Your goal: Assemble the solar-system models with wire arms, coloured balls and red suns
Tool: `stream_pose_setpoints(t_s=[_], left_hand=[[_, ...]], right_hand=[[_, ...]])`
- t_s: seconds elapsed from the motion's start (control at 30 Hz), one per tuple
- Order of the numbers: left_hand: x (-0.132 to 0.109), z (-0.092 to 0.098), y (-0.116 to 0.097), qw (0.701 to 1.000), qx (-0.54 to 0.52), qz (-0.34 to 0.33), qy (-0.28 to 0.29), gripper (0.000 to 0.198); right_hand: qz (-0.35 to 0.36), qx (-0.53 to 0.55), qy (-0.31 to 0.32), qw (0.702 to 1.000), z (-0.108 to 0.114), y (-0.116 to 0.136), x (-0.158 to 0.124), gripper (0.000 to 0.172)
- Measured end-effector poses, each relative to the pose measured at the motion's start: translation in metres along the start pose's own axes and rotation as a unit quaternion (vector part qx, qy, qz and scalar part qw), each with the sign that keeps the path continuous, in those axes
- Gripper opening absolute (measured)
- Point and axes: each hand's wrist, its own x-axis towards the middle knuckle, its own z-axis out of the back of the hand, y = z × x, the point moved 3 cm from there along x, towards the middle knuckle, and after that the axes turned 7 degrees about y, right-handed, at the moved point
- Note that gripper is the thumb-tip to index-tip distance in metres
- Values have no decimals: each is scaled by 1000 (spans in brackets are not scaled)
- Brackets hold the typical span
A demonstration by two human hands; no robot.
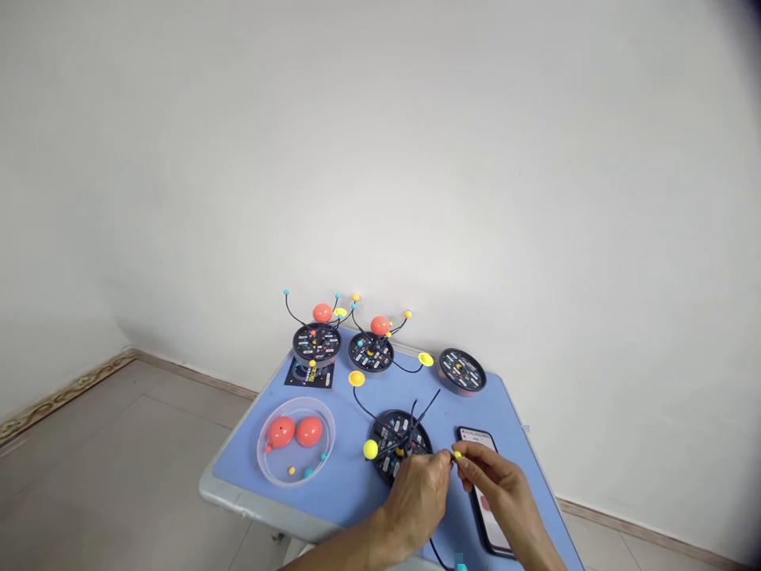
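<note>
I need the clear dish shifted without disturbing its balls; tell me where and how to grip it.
Pinch the clear dish by its left rim, from the left: its raised wall looks thin enough, and that side faces away from the black base.

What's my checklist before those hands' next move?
1. Right hand's grip on small yellow ball: ok.
2. Left hand's grip near that ball: ok.
3. Ball's attachment: cannot tell, too small and partly hidden.
4. Phone uncovered: not ok, right hand overlaps it in view.
5. Clear bowl upright on table: ok, two red balls inside.
6. Lowest blue piece fully visible: not ok, cut by picture edge.
</note>
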Motion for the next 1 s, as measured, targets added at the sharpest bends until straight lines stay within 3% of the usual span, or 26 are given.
stream_pose_setpoints(t_s=[0.2,0.3,0.43,0.7,1.0], left_hand=[[-1,-4,3,1000,-17,2,1,27],[-1,-6,5,999,-52,-1,-10,25],[-2,-6,6,994,-106,11,-17,26],[-4,-5,6,982,-188,29,-21,25],[-5,-7,11,985,-163,53,-22,24]], right_hand=[[103,-114,38,987,4,6,0,37],[188,-225,72,953,6,12,-1,27],[255,-322,122,904,5,14,-2,30],[276,-415,121,859,0,14,-1,33],[304,-490,68,815,-8,4,3,39]])
